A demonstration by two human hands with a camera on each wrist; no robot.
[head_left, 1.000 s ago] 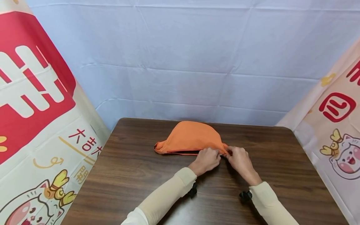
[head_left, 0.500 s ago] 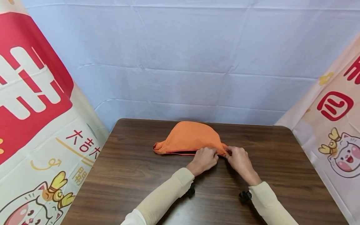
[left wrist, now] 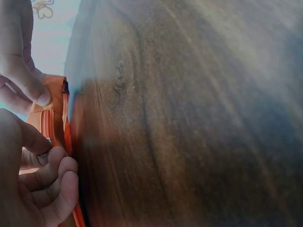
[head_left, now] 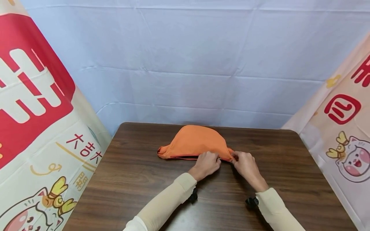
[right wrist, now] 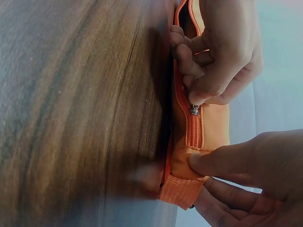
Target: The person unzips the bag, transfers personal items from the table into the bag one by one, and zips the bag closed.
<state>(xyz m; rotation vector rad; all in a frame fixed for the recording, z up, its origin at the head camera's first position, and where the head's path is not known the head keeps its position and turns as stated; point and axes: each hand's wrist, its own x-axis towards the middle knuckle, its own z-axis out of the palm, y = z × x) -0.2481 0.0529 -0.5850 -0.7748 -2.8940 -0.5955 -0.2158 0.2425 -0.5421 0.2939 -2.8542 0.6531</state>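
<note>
An orange waist bag [head_left: 198, 139] lies on the wooden table, its zipped edge toward me. Its zipper gapes dark along the left and middle, while a short stretch at the right end has meshed teeth [right wrist: 194, 130]. My left hand [head_left: 206, 164] pinches the metal zipper slider [right wrist: 194, 109] between thumb and forefinger, other fingers curled. At the bag's right corner, my right hand [head_left: 245, 164] grips the orange fabric by the strap end [right wrist: 182, 191], thumb on top. In the left wrist view, part of the slider is hidden by the fingers.
The brown wooden table [head_left: 138, 186] extends around the bag, its back edge close behind it. A pale blue cloth [head_left: 185, 64] hangs beyond. Printed banners stand at left [head_left: 34, 80] and right [head_left: 344, 128]. Each wrist carries a small black device [head_left: 252, 202].
My left hand has slid a little to the left along the zipper, and more meshed teeth show behind it. The right hand stays at the bag's right corner.
</note>
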